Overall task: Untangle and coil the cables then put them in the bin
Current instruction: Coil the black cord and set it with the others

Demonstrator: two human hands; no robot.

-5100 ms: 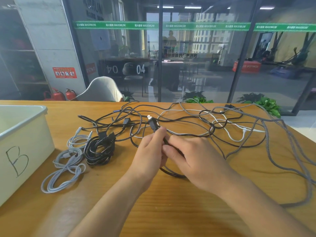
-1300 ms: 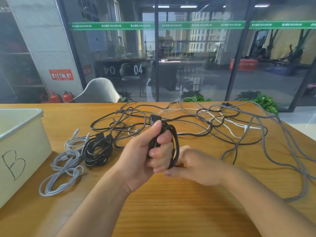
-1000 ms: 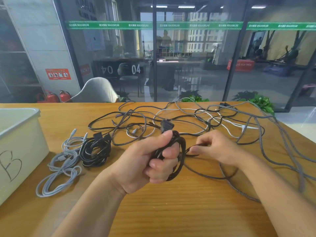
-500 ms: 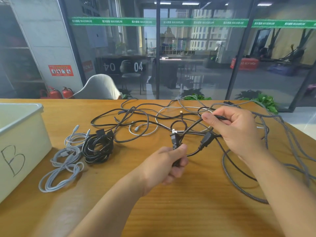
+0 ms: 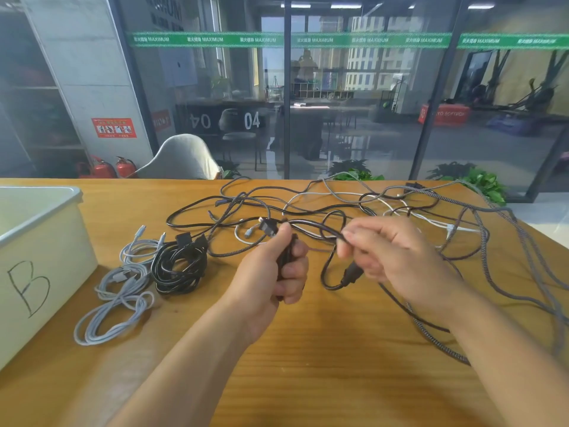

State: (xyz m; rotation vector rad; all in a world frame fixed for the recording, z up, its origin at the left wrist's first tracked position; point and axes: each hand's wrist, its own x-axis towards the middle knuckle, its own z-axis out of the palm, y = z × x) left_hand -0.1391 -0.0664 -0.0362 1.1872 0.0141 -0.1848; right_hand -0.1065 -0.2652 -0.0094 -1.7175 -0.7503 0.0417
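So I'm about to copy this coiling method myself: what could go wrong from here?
The black cable between the left hand and right hand still crosses the tangled pile, so pulling may tighten knots or drag it. The braided grey cable near the right forearm could snag.

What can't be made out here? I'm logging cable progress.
Head view:
- Bin: inside hidden by its near wall, left side cut off.
- Black cable: part hidden within left hand.
- Tangle: individual cable paths too interwoven to trace.
- Right hand: covers cables behind it.
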